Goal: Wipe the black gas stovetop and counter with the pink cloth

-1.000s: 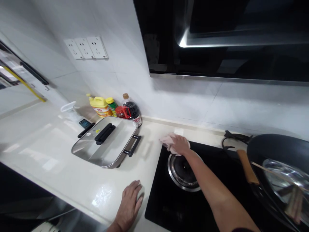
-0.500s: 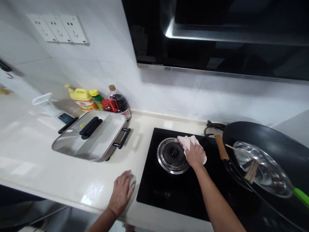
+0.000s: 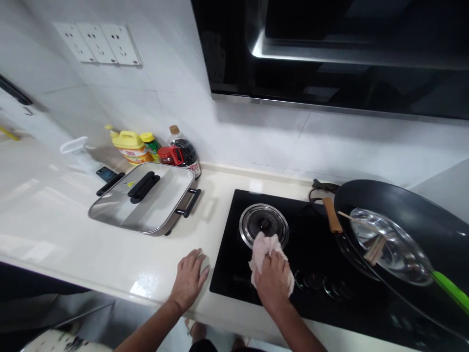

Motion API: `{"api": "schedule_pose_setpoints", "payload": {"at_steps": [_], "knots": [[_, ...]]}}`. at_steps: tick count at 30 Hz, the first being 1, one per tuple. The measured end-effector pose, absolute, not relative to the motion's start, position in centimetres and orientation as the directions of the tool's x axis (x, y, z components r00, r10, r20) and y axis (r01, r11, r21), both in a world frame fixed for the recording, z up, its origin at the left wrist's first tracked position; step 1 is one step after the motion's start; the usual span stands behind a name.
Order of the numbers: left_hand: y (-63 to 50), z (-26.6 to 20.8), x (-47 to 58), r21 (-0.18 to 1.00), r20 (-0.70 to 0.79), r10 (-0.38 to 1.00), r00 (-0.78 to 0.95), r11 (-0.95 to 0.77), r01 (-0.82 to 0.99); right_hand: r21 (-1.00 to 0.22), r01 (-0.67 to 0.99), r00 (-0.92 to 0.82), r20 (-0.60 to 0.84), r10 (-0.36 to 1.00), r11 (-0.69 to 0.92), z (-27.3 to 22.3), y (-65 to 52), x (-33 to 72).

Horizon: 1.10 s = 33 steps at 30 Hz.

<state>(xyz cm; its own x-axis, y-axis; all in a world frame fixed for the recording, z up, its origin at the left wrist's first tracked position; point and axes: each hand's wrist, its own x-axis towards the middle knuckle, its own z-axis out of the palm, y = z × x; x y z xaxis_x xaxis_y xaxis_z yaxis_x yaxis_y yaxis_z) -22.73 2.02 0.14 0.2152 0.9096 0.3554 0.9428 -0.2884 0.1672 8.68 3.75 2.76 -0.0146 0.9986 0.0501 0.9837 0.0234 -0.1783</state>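
My right hand [image 3: 274, 281] presses a pale pink cloth [image 3: 259, 254] onto the black glass cooktop [image 3: 238, 234], its fingers closed over the fabric. The cloth covers the near edge of the round burner [image 3: 264, 222] with its steel ring. My left hand [image 3: 189, 278] lies flat on the white countertop [image 3: 146, 254], just left of the cooktop, fingers stretched out and holding nothing.
On the right, a large black wok [image 3: 395, 193] holds a steel bowl [image 3: 395, 239] and utensils. A lidded electric pan [image 3: 161, 205] stands left, with a soy sauce bottle [image 3: 186, 151] and a yellow jug [image 3: 130, 146] behind. A black range hood [image 3: 330, 78] hangs above.
My right hand has slid the cloth from the burner's right side toward the cooktop's front, nearer to me. My left hand still rests on the counter. The view has shifted slightly.
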Motion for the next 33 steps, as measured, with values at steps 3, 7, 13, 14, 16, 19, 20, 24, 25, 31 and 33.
{"api": "schedule_pose_setpoints", "payload": {"at_steps": [3, 7, 13, 14, 16, 19, 20, 24, 25, 31, 33], "knots": [[2.0, 0.2, -22.6, 0.178, 0.357, 0.911, 0.205, -0.282, 0.943, -0.271, 0.947, -0.173, 0.032, 0.984, 0.175, 3.6, 3.9, 5.2], [2.1, 0.2, -22.7, 0.211, 0.366, 0.911, 0.188, -0.278, 0.937, -0.343, 0.903, -0.289, -0.038, 0.957, 0.26, 5.1, 6.3, 0.6], [1.0, 1.6, -21.9, 0.28, 0.497, 0.867, 0.027, -0.19, 0.941, -0.695, 0.61, -0.331, 0.21, 0.92, 0.379, 4.9, 8.4, -1.4], [0.5, 2.0, -21.2, 0.287, 0.516, 0.856, -0.014, -0.158, 0.945, -0.764, 0.516, -0.28, 0.276, 0.919, 0.387, 4.6, 8.3, -0.5], [-0.3, 3.1, -19.2, 0.282, 0.51, 0.859, -0.045, -0.118, 0.952, -0.839, 0.369, -0.14, 0.376, 0.916, 0.4, 3.7, 7.8, 2.3], [-0.4, 4.4, -15.2, 0.231, 0.393, 0.918, 0.052, -0.153, 0.961, -0.8, 0.447, -0.006, 0.445, 0.896, 0.4, 2.0, 6.2, 8.0], [-0.1, 4.7, -13.9, 0.22, 0.341, 0.937, 0.073, -0.155, 0.963, -0.758, 0.528, 0.015, 0.46, 0.888, 0.383, 1.3, 5.7, 9.8], [2.5, 5.2, -10.5, 0.229, 0.137, 0.984, 0.109, -0.139, 0.963, -0.524, 0.788, -0.035, 0.487, 0.873, 0.324, -1.3, 3.9, 14.7], [3.2, 5.2, -10.2, 0.239, 0.094, 0.988, 0.12, -0.14, 0.961, -0.471, 0.822, -0.057, 0.49, 0.87, 0.319, -1.8, 3.7, 15.2], [6.3, 4.1, -12.6, 0.286, -0.013, 0.991, 0.134, -0.125, 0.95, -0.278, 0.917, -0.112, 0.51, 0.853, 0.286, -3.5, 3.6, 14.9], [6.4, 3.2, -14.3, 0.291, 0.022, 0.994, 0.108, -0.11, 0.95, -0.241, 0.928, -0.12, 0.528, 0.841, 0.283, -3.6, 3.7, 14.8]]}}
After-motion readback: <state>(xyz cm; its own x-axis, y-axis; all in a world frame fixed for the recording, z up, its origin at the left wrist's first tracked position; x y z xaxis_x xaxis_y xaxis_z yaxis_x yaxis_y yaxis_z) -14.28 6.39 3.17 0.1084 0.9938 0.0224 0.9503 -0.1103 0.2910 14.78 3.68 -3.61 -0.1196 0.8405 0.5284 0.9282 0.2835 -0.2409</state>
